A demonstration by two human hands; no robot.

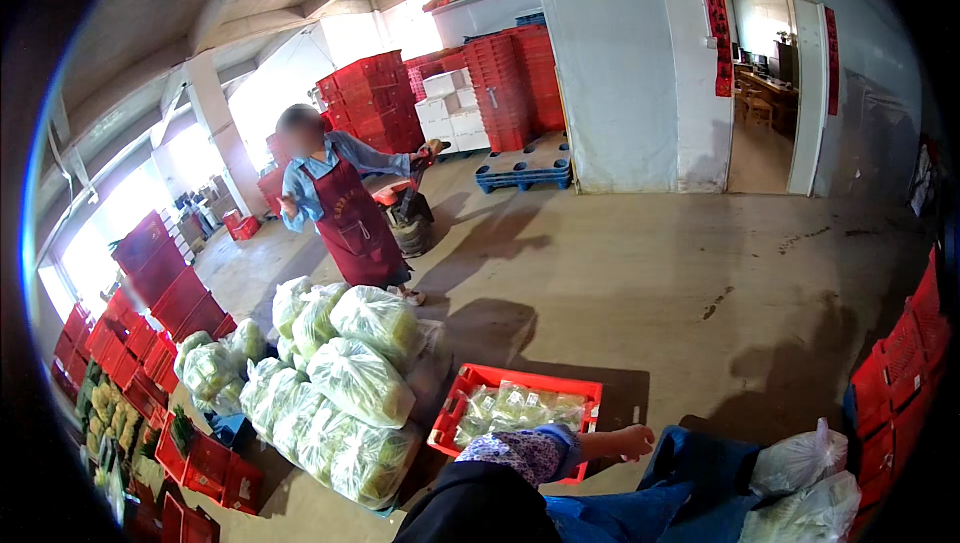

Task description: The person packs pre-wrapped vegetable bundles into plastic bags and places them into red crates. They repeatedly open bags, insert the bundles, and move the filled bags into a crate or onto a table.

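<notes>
My left hand (637,442) reaches out to the right at the lower middle, past a patterned sleeve; its fingers look curled, nothing is visible in it, and their exact pose is too small to tell. Behind the forearm, on the floor, is a red plastic crate (529,373) holding clear bags of green produce (517,404). To its left, large clear plastic bags of pale green vegetables (361,381) are heaped high. Blue sheeting (701,468) lies just right of and below my hand, beside knotted produce bags (799,460). My right hand is out of view.
A person in a dark red apron (352,220) stands beyond the heap, one hand on a pallet jack or similar cart's handle (424,156). Red crates (180,288) stand left and more (900,378) right. A blue pallet (523,168) lies near a doorway wall (622,77).
</notes>
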